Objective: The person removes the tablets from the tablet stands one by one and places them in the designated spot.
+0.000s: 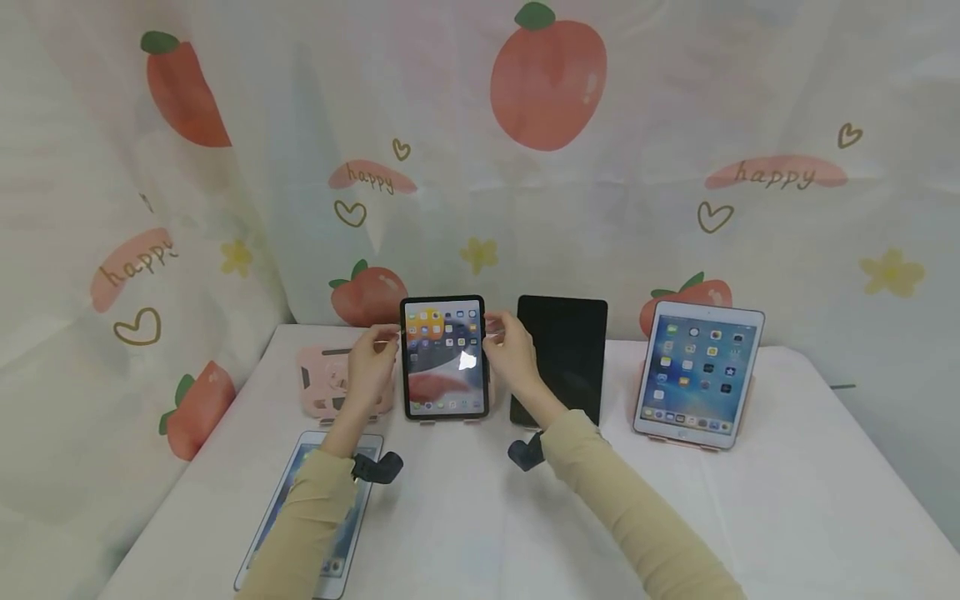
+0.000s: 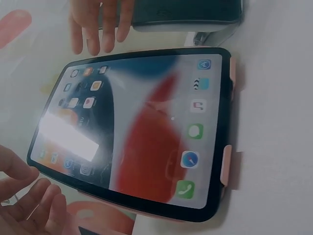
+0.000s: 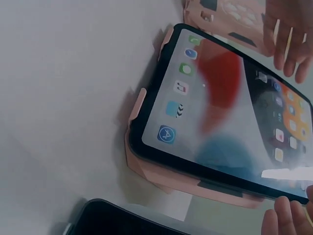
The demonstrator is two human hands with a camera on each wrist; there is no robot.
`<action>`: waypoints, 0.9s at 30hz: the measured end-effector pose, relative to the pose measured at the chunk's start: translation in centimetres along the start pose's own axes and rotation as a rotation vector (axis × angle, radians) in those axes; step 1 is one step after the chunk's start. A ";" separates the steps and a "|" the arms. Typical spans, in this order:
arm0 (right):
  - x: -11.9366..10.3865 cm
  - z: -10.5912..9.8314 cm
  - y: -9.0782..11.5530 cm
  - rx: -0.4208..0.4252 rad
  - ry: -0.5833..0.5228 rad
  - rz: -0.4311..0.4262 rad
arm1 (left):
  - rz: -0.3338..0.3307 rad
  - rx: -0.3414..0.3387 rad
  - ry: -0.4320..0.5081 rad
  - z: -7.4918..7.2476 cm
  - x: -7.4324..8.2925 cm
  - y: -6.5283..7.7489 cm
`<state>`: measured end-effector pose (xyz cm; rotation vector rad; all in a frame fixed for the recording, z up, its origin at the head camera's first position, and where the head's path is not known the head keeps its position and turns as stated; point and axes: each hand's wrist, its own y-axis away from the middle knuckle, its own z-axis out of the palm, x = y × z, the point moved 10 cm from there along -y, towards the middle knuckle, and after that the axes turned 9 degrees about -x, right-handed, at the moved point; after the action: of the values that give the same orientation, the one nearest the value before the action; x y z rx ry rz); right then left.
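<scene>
A black-edged tablet (image 1: 442,367), its screen lit with app icons, leans upright on a pink stand (image 2: 226,166). My left hand (image 1: 371,362) is at the tablet's left edge, near its upper half. Loosely bent fingers (image 2: 54,208) and thumb show beside that edge in the left wrist view; whether they touch it I cannot tell. On the opposite side is my right hand (image 1: 513,354), its relaxed fingers (image 3: 283,215) close to the right edge. Neither hand visibly grips the tablet.
Behind my left hand stands a bare pink stand (image 1: 318,383). A dark-screened tablet (image 1: 566,358) stands just right of my right hand. Farther right, a white tablet (image 1: 697,375) leans on a stand. Another white tablet (image 1: 347,537) lies flat under my left forearm.
</scene>
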<state>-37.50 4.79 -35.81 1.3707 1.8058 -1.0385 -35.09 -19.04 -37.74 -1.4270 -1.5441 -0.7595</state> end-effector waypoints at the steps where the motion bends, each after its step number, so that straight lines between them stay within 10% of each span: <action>1: -0.1 -0.1 -0.2 -0.001 0.009 0.003 | 0.005 -0.003 -0.002 0.0 0.2 -0.1; 27: -0.6 0.8 -3.0 -0.099 0.070 0.085 | 0.020 -0.026 -0.031 0.5 1.4 -3.1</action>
<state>-40.19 3.38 -35.10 1.4256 1.8079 -0.8553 -38.16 -18.43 -36.29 -1.4782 -1.5463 -0.7510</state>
